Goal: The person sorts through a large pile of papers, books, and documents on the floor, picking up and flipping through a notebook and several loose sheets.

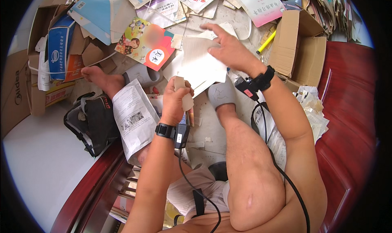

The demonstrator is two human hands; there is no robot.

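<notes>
My left hand (pixel 176 100) grips a small folded strip of tan card (pixel 185 100) between thumb and fingers. Further out, my right hand (pixel 229 47) has its fingers spread over a stack of blank and faintly lined white paper (pixel 200 61). Whether its fingertips touch the paper is hard to tell. Left of the stack lies a colourful illustrated textbook (pixel 145 43) with a red corner. A printed sheet (pixel 134 116) with small pictures is draped over my left leg. Both wrists carry black straps with small boxes and cables.
Cardboard boxes stand at the left (pixel 38 61) and right (pixel 297 46). Loose booklets (pixel 257 3) cover the far floor, crossed by a white cord. A yellow stick (pixel 266 41) lies by the right box. Near my left leg sits a black bag (pixel 92 124). Dark red wooden furniture (pixel 346 116) borders the right.
</notes>
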